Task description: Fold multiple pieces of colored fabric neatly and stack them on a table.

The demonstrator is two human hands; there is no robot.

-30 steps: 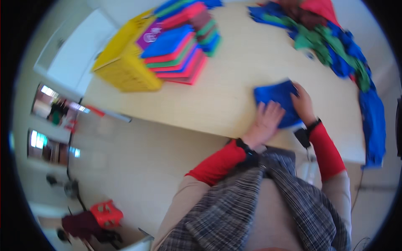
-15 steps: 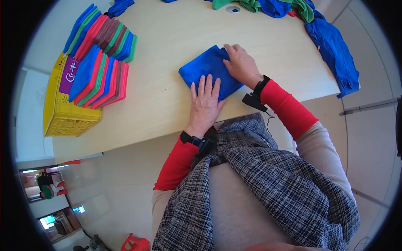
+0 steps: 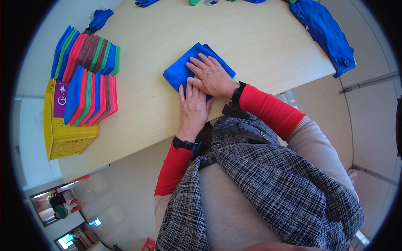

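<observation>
A folded blue cloth [image 3: 178, 71] lies flat on the pale wooden table [image 3: 138, 113] in front of me. My left hand [image 3: 193, 109] rests on its near edge, fingers stretched out. Across the middle of the cloth lies my right hand [image 3: 212, 77], palm down with fingers spread; its thumb side overlaps the left fingertips. Neither hand grips the fabric. Part of the cloth's near edge is hidden under the hands.
At the left, a yellow plastic crate [image 3: 73, 140] holds two rows of folded cloths [image 3: 94, 96] in blue, red, green and brown. Loose blue cloth [image 3: 324, 35] hangs over the table's right end. Another crumpled blue cloth [image 3: 100, 19] lies at the far left.
My right hand has moved from the cloth's right edge onto its middle, close against my left hand. The view has shifted somewhat, with the far cloths sliding toward the upper edge.
</observation>
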